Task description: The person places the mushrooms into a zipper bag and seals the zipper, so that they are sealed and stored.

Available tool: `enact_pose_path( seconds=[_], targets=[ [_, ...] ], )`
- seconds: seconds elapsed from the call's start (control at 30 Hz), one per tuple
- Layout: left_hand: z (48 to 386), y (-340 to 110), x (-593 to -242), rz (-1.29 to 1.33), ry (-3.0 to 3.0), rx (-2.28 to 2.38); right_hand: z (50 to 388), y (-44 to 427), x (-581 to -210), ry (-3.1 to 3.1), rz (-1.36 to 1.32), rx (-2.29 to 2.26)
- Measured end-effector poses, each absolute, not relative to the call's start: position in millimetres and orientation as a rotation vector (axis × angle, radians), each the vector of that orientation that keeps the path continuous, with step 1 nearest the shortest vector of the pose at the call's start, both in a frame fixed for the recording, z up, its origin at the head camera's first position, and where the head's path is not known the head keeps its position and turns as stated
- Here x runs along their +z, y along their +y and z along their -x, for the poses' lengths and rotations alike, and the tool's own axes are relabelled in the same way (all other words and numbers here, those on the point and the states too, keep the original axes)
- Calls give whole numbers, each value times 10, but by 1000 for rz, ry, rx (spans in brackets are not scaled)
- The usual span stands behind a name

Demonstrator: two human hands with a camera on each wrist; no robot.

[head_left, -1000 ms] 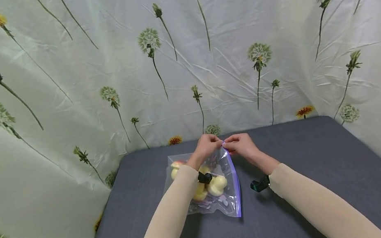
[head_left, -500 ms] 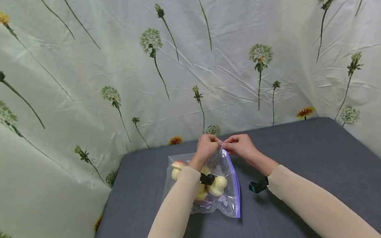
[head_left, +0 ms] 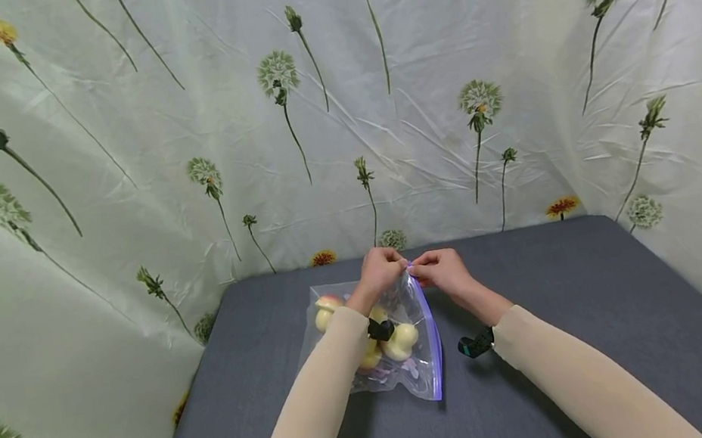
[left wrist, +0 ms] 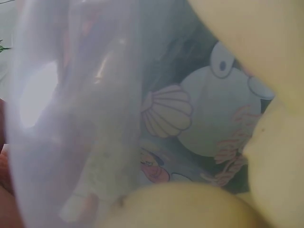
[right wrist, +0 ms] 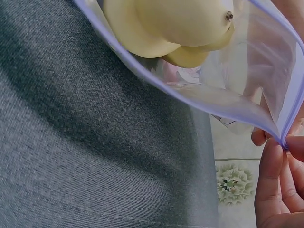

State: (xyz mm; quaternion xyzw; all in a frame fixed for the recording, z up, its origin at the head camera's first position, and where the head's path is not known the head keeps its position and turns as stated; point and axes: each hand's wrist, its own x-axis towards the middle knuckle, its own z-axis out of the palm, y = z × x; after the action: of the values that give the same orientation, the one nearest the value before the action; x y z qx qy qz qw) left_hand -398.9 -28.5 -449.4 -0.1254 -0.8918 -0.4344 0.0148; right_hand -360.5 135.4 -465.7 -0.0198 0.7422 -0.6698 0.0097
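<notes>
A clear zip bag [head_left: 414, 301] with a purple zip edge [head_left: 435, 343] lies at the middle of the table, its opening facing right. Several pale yellow, pear-shaped fruits [head_left: 401, 341] are inside, one blushed red. My left hand [head_left: 381, 271] pinches the far corner of the zip edge. Right against it, my right hand [head_left: 445, 271] pinches the same corner between thumb and fingers [right wrist: 270, 166]. In the right wrist view the two zip strips part widely away from the pinched corner. Through the plastic in the left wrist view, a printed shell picture [left wrist: 167, 111] shows. The left forearm hides part of the fruits.
The bag rests on a dark grey table [head_left: 549, 341]. Behind and beside it hangs a pale curtain [head_left: 415, 101] printed with dandelions. Dark wrist cameras [head_left: 476, 342] sit under both wrists.
Both hands keep their pinch on the bag's far corner. The right hand has shifted very slightly left and nearer. The bag and fruits stay almost where they were.
</notes>
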Motion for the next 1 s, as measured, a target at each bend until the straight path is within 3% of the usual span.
enact_pose_path(
  seconds=[1.0],
  targets=[
    [4000, -284, -4530, 382, -2752, -1350, 3515, 1365, -4769, 2356, 101, -2075]
  ],
)
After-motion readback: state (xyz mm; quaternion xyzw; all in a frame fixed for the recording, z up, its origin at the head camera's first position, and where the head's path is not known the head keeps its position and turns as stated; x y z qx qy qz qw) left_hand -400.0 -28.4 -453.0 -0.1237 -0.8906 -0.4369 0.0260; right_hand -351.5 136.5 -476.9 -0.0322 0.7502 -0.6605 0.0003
